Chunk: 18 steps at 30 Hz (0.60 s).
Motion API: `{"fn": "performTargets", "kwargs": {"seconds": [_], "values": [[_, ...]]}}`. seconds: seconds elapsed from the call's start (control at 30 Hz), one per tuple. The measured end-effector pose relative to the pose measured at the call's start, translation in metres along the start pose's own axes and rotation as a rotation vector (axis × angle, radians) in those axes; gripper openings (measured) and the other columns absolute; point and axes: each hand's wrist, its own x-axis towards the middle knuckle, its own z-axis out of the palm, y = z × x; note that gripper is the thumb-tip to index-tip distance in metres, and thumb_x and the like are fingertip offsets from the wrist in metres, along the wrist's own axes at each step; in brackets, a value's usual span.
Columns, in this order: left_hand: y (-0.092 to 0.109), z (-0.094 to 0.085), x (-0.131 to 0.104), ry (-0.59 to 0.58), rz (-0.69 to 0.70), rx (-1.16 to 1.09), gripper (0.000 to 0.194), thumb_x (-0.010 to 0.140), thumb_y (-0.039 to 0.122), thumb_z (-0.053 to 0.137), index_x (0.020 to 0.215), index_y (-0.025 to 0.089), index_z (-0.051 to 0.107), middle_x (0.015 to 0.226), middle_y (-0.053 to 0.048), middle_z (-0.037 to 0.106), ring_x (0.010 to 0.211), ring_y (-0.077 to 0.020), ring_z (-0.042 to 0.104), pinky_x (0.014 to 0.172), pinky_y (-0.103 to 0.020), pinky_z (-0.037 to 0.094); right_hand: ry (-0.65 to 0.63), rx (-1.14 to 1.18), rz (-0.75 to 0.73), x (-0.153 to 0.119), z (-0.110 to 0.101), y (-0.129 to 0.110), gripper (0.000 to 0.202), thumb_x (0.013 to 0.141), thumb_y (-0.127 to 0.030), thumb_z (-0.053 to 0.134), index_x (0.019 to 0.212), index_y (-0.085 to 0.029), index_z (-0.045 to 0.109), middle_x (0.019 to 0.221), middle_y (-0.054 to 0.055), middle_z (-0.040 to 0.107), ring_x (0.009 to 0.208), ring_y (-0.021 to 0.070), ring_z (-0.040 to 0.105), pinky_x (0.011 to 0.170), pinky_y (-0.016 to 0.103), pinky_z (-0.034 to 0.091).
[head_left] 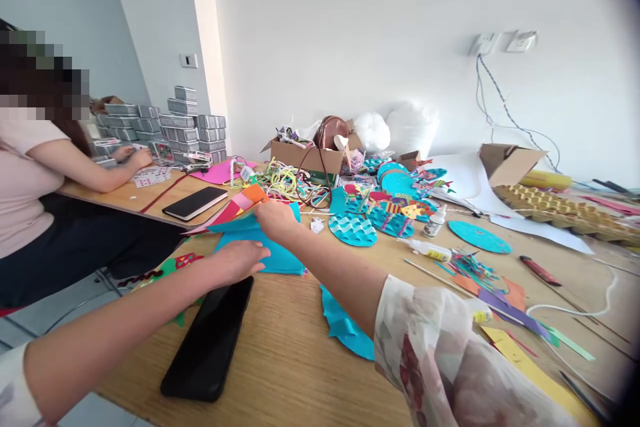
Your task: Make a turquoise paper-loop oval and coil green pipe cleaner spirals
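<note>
Wooden table (pixel 280 360), coloured sheets (pixel 239 208) raised over its left part
Blue paper (pixel 289 263) lies beneath, a black phone (pixel 210 347) nearer; the right hand (pixel 275 219) pinches the sheets, the left hand (pixel 243 261) is at the paper (whether gripping, I cannot tell).

On the tabletop (pixel 290 360), a smartphone (pixel 210 340) lies near left, sheets (pixel 289 263) just beyond it, a notebook (pixel 196 203) farther left, a cardboard box (pixel 303 157) far behind, a glue bottle (pixel 433 222) right.

Left forearm (pixel 125 325) points to two o'clock, right forearm (pixel 336 259) to ten. The curled right hand (pixel 275 219) sits at one o'clock from the left hand (pixel 241 262).
</note>
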Motion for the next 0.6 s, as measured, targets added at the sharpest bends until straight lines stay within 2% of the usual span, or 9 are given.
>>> {"fn": "performTargets", "kwargs": {"seconds": [0.23, 0.43, 0.53, 0.6], "values": [[-0.02, 0.011, -0.006, -0.038, -0.014, 0.021, 0.033, 0.082, 0.025, 0.05, 0.113, 0.017, 0.056, 0.118, -0.013, 0.057, 0.108, -0.0268, 0.054, 0.089, -0.037, 0.042, 0.023, 0.014, -0.039, 0.005, -0.013, -0.005, 0.019, 0.089, -0.021, 0.049, 0.103, -0.013, 0.059, 0.103, 0.006, 0.062, 0.093, 0.0176, 0.06, 0.076, 0.036, 0.051], [-0.024, 0.003, -0.006, -0.026, -0.013, 0.011, 0.032, 0.082, 0.025, 0.05, 0.112, 0.018, 0.057, 0.115, -0.012, 0.059, 0.101, -0.0273, 0.058, 0.085, -0.038, 0.045, -0.032, 0.038, -0.02, -0.004, -0.008, -0.002, 0.02, 0.088, -0.024, 0.05, 0.102, -0.013, 0.06, 0.104, 0.007, 0.063, 0.094, 0.0178, 0.06, 0.077, 0.037, 0.05], [-0.022, -0.001, -0.008, -0.02, 0.0, -0.015, 0.028, 0.083, 0.027, 0.048, 0.109, 0.022, 0.058, 0.113, -0.008, 0.061, 0.1, -0.024, 0.058, 0.085, -0.035, 0.044, -0.095, 0.068, -0.031, -0.016, -0.003, -0.007, 0.019, 0.085, -0.018, 0.051, 0.099, -0.014, 0.063, 0.103, 0.009, 0.066, 0.094, 0.0205, 0.061, 0.074, 0.033, 0.05], [-0.019, -0.003, -0.01, -0.026, 0.009, -0.037, 0.027, 0.084, 0.028, 0.047, 0.108, 0.023, 0.058, 0.109, -0.007, 0.062, 0.098, -0.0225, 0.059, 0.084, -0.033, 0.044, -0.136, 0.098, -0.062, -0.024, -0.005, -0.005, 0.017, 0.081, -0.018, 0.055, 0.093, -0.018, 0.067, 0.097, 0.007, 0.068, 0.092, 0.0205, 0.063, 0.07, 0.028, 0.05]]}}
